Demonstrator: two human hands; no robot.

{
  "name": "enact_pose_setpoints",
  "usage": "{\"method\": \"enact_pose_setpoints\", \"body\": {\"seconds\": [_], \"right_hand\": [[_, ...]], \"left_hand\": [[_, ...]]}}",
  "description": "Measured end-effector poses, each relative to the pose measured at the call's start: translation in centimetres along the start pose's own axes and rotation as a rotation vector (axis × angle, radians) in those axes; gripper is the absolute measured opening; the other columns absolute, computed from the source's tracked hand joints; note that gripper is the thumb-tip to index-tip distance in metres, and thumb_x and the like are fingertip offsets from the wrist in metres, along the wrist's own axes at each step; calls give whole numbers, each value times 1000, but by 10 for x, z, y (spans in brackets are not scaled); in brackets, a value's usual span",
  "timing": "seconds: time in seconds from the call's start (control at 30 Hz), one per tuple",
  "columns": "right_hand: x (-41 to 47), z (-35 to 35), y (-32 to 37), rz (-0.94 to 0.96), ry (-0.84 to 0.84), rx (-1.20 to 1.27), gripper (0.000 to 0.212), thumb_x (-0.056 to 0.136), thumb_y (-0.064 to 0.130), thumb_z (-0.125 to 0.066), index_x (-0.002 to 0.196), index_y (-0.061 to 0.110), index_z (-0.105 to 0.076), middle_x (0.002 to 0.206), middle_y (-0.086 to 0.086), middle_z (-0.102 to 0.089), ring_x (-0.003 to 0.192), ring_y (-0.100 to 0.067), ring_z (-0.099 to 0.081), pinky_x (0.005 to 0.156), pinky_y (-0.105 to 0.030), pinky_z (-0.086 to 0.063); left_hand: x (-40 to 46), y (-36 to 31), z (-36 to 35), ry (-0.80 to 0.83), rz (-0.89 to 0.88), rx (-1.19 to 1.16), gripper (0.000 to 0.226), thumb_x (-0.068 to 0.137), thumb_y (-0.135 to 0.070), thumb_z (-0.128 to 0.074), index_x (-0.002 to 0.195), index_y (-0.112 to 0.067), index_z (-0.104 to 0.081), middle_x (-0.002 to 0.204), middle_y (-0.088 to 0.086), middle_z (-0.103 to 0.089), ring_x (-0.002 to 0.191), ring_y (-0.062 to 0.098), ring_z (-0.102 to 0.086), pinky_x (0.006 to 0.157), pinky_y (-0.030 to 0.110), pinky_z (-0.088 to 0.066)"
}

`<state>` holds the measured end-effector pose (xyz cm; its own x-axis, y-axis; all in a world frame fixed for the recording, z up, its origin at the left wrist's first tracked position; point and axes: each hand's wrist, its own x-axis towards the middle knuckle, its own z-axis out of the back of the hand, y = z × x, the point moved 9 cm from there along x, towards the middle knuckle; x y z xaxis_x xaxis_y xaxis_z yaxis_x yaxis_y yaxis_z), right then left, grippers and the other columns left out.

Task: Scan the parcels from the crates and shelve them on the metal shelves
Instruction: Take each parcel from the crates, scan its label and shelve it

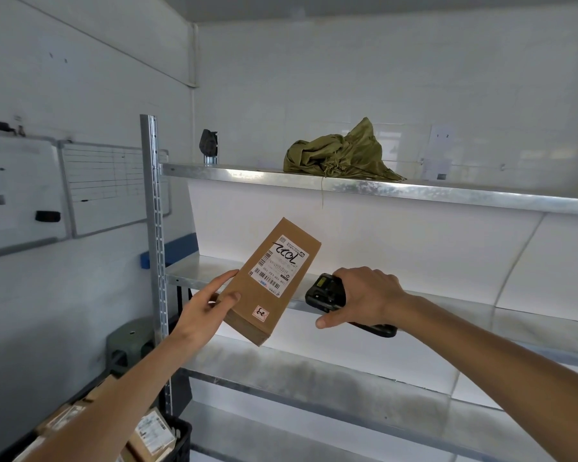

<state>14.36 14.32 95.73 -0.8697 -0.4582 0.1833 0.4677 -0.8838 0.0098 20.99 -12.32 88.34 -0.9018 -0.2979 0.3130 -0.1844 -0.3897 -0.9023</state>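
Observation:
My left hand [205, 308] holds a flat brown cardboard parcel [247, 305] by its lower left edge, thumb on its face, tilted with the white shipping label [278, 266] facing me. My right hand [364, 296] grips a black handheld scanner [324, 293], its head just right of the parcel and level with the label. Both are held in front of the middle metal shelf [464, 315]. At the bottom left a black crate [181, 435] holds several more cardboard parcels [151, 431], partly hidden by my left forearm.
The metal shelving has an upper shelf [414, 191] bearing a crumpled olive-green bag [341, 155], and a lower shelf [314, 375]. A slotted upright post [156, 228] stands at its left. Whiteboards [107, 185] hang on the left wall. A grey-green object [131, 345] sits beside the post.

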Motion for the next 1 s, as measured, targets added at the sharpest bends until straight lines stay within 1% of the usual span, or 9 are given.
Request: {"method": "enact_pose_setpoints", "body": {"seconds": [0.07, 0.17, 0.4, 0.6, 0.73, 0.83, 0.93, 1.0], "right_hand": [[0, -1, 2, 13, 9, -10, 81, 60, 84, -77, 114, 28, -58, 104, 8, -67, 98, -20, -63, 82, -36, -46], [1, -3, 5, 26, 7, -25, 79, 62, 80, -78, 116, 27, -57, 106, 7, -66, 99, -21, -62, 79, -35, -41], [5, -6, 6, 16, 7, -52, 68, 73, 73, -75, 120, 28, -54, 111, 7, -63, 103, -22, -60, 81, -36, -38], [8, -3, 3, 5, 17, -75, 67, 73, 74, -74, 118, 28, -55, 110, 8, -64, 103, -22, -60, 80, -36, -38], [8, -1, 3, 8, 19, -78, 66, 73, 74, -75, 115, 28, -56, 108, 8, -65, 101, -22, -61, 78, -36, -38], [9, -2, 5, 11, 29, -59, 70, 70, 76, -76, 116, 27, -55, 108, 7, -64, 101, -22, -61, 78, -36, -40], [12, -5, 12, 14, 35, -2, 78, 66, 78, -77, 120, 27, -54, 109, 7, -64, 102, -21, -61, 80, -36, -41], [14, -8, 24, 32, 34, 52, 80, 65, 79, -78, 122, 29, -53, 111, 9, -64, 103, -19, -61, 82, -36, -44]], "left_hand": [[3, 4, -1, 6, 2, 1, 36, 100, -35, -58, 130, -54, -50, 108, 2, -68, 107, 12, -60, 95, 32, -42], [7, 9, -1, 10, 5, 0, 37, 100, -37, -59, 132, -54, -52, 108, 2, -70, 108, 16, -62, 99, 36, -45], [9, 8, 0, -5, 0, -4, 40, 99, -35, -59, 137, -49, -52, 106, 4, -69, 108, 17, -63, 100, 35, -45], [11, 7, 0, 5, 2, -10, 42, 100, -37, -57, 140, -47, -49, 112, 2, -68, 113, 17, -60, 100, 35, -43], [11, 7, 1, 2, 10, -14, 42, 100, -37, -57, 139, -48, -49, 114, 1, -68, 115, 18, -60, 105, 42, -42], [12, 9, 3, -1, 19, -16, 42, 100, -38, -57, 139, -48, -49, 115, 0, -69, 117, 18, -59, 108, 45, -42], [13, 13, 9, -9, 36, -26, 40, 99, -39, -57, 137, -51, -50, 115, -1, -69, 117, 18, -60, 109, 44, -44], [14, 17, 15, -24, 60, -51, 40, 98, -41, -58, 134, -55, -50, 116, -2, -68, 118, 20, -60, 108, 49, -46]]}}
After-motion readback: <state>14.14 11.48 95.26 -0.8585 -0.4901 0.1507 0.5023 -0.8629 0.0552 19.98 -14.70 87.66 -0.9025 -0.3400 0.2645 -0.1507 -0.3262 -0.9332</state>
